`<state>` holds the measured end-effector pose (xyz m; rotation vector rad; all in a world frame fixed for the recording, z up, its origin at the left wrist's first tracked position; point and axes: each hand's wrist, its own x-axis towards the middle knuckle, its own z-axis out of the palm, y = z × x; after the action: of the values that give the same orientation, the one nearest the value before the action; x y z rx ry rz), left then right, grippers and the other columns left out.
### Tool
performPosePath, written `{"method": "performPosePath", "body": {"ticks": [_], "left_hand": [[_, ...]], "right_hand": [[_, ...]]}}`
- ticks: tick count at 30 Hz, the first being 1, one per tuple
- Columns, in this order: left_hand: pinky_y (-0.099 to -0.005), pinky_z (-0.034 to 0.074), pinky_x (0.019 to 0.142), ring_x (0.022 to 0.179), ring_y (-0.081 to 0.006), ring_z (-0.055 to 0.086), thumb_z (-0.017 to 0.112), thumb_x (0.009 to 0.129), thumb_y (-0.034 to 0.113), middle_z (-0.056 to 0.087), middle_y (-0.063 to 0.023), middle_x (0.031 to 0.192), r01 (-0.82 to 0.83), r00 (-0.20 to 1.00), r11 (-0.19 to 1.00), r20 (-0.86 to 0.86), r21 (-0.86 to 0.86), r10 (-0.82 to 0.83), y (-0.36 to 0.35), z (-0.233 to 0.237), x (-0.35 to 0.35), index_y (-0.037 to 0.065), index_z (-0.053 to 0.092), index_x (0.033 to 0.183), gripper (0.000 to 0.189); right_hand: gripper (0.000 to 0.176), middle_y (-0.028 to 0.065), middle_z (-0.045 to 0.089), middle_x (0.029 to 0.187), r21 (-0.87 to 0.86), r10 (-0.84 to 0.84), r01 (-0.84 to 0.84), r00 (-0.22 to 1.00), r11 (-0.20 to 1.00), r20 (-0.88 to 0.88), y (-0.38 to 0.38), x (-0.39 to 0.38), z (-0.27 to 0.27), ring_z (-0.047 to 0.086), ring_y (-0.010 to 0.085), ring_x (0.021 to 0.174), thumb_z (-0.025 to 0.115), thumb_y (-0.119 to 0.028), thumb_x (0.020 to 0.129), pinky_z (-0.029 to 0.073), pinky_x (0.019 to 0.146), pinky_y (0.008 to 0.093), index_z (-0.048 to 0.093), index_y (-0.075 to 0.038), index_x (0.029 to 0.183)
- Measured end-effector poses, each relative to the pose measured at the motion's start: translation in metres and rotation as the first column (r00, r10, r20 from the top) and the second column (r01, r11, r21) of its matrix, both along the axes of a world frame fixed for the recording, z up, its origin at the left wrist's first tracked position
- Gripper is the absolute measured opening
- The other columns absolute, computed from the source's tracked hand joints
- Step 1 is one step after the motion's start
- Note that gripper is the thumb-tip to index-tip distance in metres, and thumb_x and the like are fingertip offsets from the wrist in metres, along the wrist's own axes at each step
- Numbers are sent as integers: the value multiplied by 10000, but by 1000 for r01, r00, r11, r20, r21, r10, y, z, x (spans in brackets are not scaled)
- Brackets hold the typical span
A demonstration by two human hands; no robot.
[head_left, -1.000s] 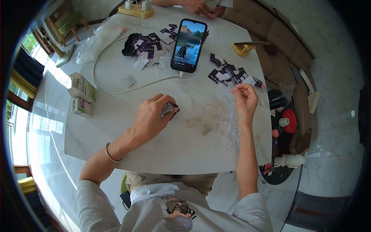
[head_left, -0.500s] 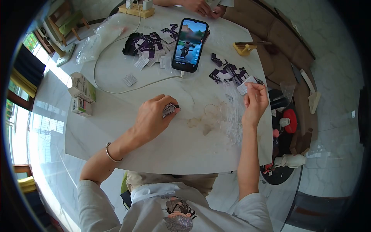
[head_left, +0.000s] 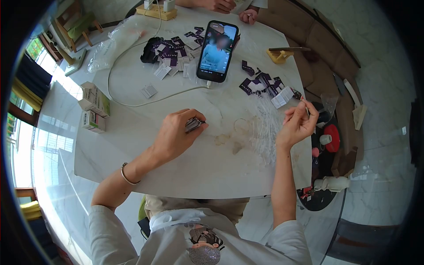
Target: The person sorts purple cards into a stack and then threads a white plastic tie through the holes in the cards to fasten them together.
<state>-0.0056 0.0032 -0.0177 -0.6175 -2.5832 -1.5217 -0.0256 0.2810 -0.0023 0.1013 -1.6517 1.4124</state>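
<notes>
The left hand's (head_left: 176, 133) grip was closed around a small stack of dark and silvery-white flat tags (head_left: 193, 125) near the middle of the white marbled tabletop (head_left: 194, 176). By the right edge, the right hand's (head_left: 301, 122) grip was narrow, its contents unclear, near purple-and-white card tags (head_left: 264, 85) and thin clear plastic strands (head_left: 267, 137).

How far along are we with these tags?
Looks partway. Probably done: the tag heap at the right, beside the clear strings. In hand: a small stack in the left hand; the right hand has fingertips close together, contents unclear. Possibly left: that stack and maybe the tag pile by the phone.
</notes>
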Motion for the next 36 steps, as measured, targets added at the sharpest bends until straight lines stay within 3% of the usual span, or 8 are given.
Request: {"method": "performPosePath", "body": {"ticks": [3,6,9,12,15,22,33,36], "left_hand": [[-289,511,618,669,-158,624,650,931,153,642,-63,746,-6,908,999,418,37,-10,-2,24,-1,-5,671,1030,188],[-269,515,647,725,-145,622,569,981,161,647,-84,858,-48,771,958,620,283,-145,-7,16,-8,-24,594,1183,275],[-289,551,751,856,-182,652,520,990,129,638,-130,1010,-150,740,766,585,625,-332,-7,4,-8,-47,473,1325,381],[-331,553,897,1034,-238,651,479,991,84,603,-166,1167,-121,740,722,547,681,-392,-7,1,-8,-54,410,1384,422],[-362,536,971,1109,-259,641,489,989,80,623,-179,1183,-42,797,766,484,641,-361,-6,6,-6,-71,434,1366,410],[-317,575,878,976,-190,678,572,946,37,688,-151,1056,-46,851,832,457,553,-258,1,5,-3,-90,581,1202,286],[-256,554,692,798,-111,674,683,852,-6,722,-83,885,-68,934,938,352,341,-60,11,0,7,-18,689,1071,220],[-257,571,764,837,-119,682,687,856,-12,728,-86,939,-37,962,967,271,253,-34,11,0,7,-45,680,1036,183]], "right_hand": [[124,19,585,659,-19,7,-6,1000,1000,26,1,-1,0,432,26,511,551,-122,1006,289,442,174,569,-29,1085],[153,23,581,702,-16,16,-15,998,1000,58,4,-4,1,455,36,546,547,-117,1006,328,473,181,575,-14,1116],[174,48,608,772,-34,-2,4,999,999,49,-1,-4,6,494,55,586,542,-110,1007,384,515,198,574,3,1134],[168,83,653,831,-29,-8,10,998,1000,67,-12,1,16,552,82,605,544,-110,1005,448,544,217,576,14,1114],[143,123,689,883,-19,120,-119,983,993,139,-17,6,12,615,111,621,562,-100,994,504,568,234,581,21,1067],[100,114,711,772,-32,522,-568,731,823,440,-55,26,-16,699,147,639,638,-72,946,553,577,241,601,21,944],[100,69,711,683,181,416,-604,707,776,572,-74,36,-21,717,142,619,654,-61,927,532,541,214,577,-16,881],[87,71,714,690,196,414,-610,706,768,575,-74,36,-20,720,146,629,650,-43,922,539,551,219,577,-15,885]]}}
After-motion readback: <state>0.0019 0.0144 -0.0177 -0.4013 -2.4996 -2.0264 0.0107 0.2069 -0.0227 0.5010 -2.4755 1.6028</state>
